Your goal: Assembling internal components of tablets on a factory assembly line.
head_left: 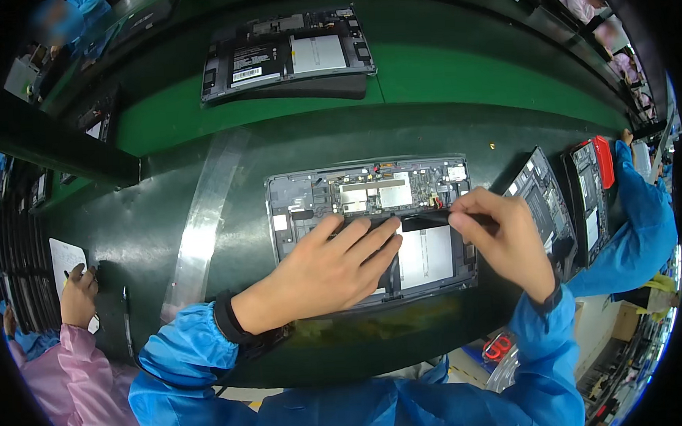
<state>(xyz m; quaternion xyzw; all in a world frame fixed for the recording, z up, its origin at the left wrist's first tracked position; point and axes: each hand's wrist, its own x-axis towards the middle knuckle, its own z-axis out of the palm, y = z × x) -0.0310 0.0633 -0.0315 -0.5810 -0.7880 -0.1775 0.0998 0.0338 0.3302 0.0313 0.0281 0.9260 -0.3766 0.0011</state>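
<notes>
An open tablet or laptop chassis [294,191] lies in front of me, its circuit board [435,180] along the far side and a silvery white battery panel [427,259] on the near side. Stretched fingers of my left hand [321,271] rest across the middle of the chassis, with part of it hidden beneath. Between the thumb and forefinger of my right hand [502,232] is the right end of a black strip [426,221], which looks like tape. That strip runs between board and battery, toward my left fingertips.
Another opened chassis [285,55] sits on the green belt [441,71] beyond. To my right are a tilted chassis [538,204] and one beside a red case [603,162]. A clear plastic strip [204,219] and a pen [127,321] lie left. Co-workers' arms reach in at both sides.
</notes>
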